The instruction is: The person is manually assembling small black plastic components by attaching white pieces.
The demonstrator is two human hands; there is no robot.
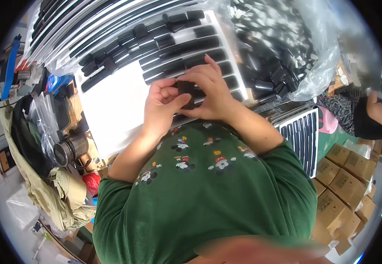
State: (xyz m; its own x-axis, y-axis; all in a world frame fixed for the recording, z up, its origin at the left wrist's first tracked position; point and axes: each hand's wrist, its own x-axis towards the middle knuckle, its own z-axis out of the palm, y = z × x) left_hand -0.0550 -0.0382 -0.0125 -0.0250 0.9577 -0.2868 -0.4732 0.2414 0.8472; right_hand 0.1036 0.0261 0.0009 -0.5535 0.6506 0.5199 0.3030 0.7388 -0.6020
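Observation:
Between my hands is a small dark, block-shaped piece (185, 89), held just in front of my chest. My left hand (161, 103) pinches its left side with thumb and fingers. My right hand (213, 92) grips it from the other side, one finger raised. Part of the piece is hidden by the fingers. Under and beyond the hands lies a white tray (111, 103). Rows of glossy black pieces (180, 52) lie over its far and right parts, a few of them stacked on others. The tray's near left part is bright white and bare.
A clear plastic bag (320, 72) with many loose black pieces (274, 81) stands at the far right. Stacked trays (89, 22) fill the far left. A dark cup-like container (70, 149) is at left. Cardboard boxes (347, 187) and another filled tray (300, 136) are at right.

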